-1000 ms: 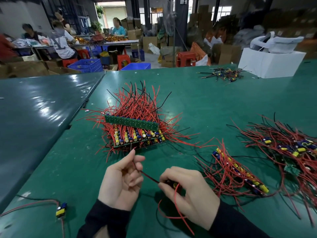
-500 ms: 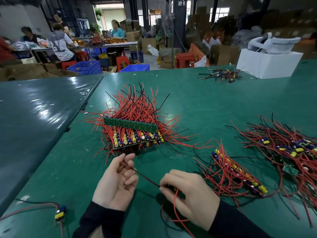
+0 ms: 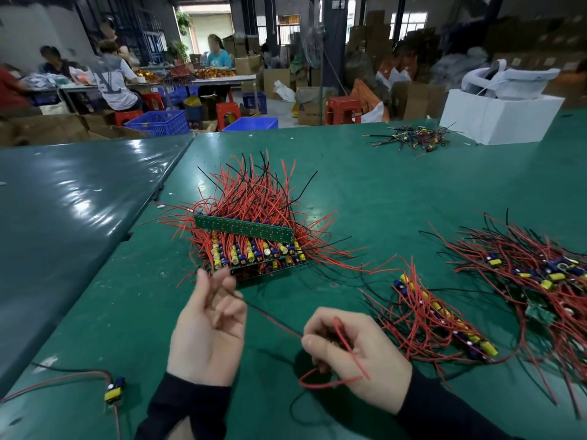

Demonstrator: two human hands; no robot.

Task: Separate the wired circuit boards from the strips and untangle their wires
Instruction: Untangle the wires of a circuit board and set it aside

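We hold one board hidden in the right hand (image 3: 355,354), fingers curled round it; its dark wire (image 3: 270,315) runs taut up-left to the left hand (image 3: 208,328), pinched at the fingertips; the red wire (image 3: 349,347) loops loose below; uncut stacked strips (image 3: 251,246) lie just beyond, separated piles right

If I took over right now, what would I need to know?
Left hand: fingers pinch a dark wire and pull it taut.
Right hand: grips one small board, mostly hidden, its red wire looping below.
Stack of uncut strips: straight ahead, wires bristling.
Separated boards: one near row, a bigger heap far right, a single one at the left.
Left to do: finish this board, then break up the stack.
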